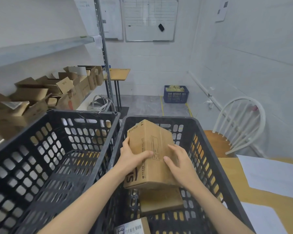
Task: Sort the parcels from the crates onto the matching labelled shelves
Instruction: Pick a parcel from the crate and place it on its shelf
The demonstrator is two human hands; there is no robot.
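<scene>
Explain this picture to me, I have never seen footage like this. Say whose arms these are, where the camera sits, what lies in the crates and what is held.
There is no machine here. A person works with bare hands, and the single camera is worn on the head, looking forward and down, so the arms reach in from the bottom edge. Two black crates stand side by side, the left crate and the right crate. Over the right one, the left hand and the right hand hold a brown cardboard parcel between them, one on each side. Beneath it in that crate lies a second parcel, and a labelled parcel shows at the bottom edge. To the left, a shelf carries opened cardboard boxes.
</scene>
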